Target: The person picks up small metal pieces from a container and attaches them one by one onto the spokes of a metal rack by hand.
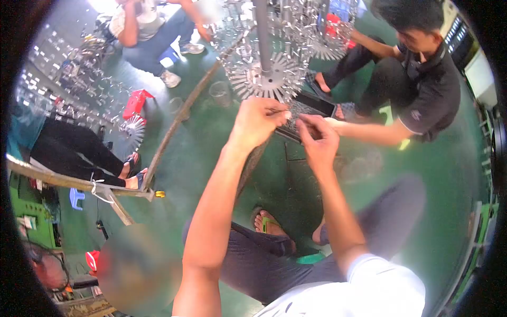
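Observation:
Both my hands are raised close together in front of the lower end of a metal rack (269, 79), a pole ringed with radiating strips and many small shiny pieces. My left hand (254, 122) is closed in a pinch, its fingertips by the rack's lower edge; what they hold is too small to make out. Just to its right, my right hand (320, 138) has thumb and forefinger drawn together, and anything between them is hidden. Beneath and behind the hands lies a dark tray (322, 107) with small grey pieces in it, partly covered by my fingers.
A co-worker in black (430, 87) squats at the right, one forearm reaching behind my right hand. Other people sit by similar racks at the left and back. A long bar (182, 113) slants across the left. Red bins (138, 104) and a blue stool (76, 198) stand on the floor.

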`<state>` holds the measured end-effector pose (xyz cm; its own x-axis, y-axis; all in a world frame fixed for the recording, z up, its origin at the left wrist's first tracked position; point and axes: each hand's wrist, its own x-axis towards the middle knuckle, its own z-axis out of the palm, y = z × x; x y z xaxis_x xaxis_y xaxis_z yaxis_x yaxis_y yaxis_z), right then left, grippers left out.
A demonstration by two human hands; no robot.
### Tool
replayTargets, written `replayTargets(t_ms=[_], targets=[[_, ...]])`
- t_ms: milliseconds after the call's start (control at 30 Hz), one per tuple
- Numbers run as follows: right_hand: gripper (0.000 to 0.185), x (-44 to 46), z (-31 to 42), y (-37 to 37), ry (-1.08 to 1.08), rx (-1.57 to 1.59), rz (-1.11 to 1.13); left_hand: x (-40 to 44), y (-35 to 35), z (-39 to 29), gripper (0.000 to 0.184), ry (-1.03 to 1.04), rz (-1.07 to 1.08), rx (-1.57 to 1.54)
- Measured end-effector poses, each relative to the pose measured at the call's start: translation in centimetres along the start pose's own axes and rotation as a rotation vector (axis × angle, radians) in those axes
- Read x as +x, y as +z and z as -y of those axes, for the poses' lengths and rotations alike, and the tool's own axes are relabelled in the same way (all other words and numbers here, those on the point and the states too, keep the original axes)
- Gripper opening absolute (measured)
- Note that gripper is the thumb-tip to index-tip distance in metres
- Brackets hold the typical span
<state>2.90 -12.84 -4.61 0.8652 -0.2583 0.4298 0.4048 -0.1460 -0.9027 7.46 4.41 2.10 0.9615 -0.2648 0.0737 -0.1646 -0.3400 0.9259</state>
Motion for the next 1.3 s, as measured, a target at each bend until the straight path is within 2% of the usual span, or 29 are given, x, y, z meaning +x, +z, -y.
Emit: replayTargets(t_ms=[100,300,400,500,800,900,1100,1300], targets=[[0.014,0.0,0.8,0.3,-0.019,0.012,0.059,0.0,-0.2,0.2,0.022,-0.079,0.044,-0.147],[0.014,-0.4,-0.3,0.7,-0.027,0.077,0.025,-0.1,-0.5,-0.1,0.022,-0.105,0.069,-0.131],[0.013,-0.5,-0.3,0.6,-0.036,0.036,0.076,-0.1,-0.5,0.1,0.022,-0.095,0.039,-0.104],[0.014,-0.5,-0.8,0.9,0.023,0.186,0.036,0.0,-0.7,-0.2,0.023,-0.105,0.055,-0.05],[0.015,-0.2,-0.7,1.3,0.072,0.219,0.073,0.1,-0.6,0.4,0.023,-0.093,0.041,-0.107],[0.015,0.0,-1.2,1.5,0.093,0.172,0.091,0.3,-0.6,0.9,0.023,-0.056,0.032,-0.108],[0.016,0.7,-1.2,1.7,-0.029,-0.018,0.087,0.2,-0.7,0.3,0.026,-0.092,0.009,-0.018],[0.017,2.9,-1.5,2.0,-0.116,-0.132,0.206,0.4,-1.3,2.7,0.033,-0.146,-0.019,0.09]])
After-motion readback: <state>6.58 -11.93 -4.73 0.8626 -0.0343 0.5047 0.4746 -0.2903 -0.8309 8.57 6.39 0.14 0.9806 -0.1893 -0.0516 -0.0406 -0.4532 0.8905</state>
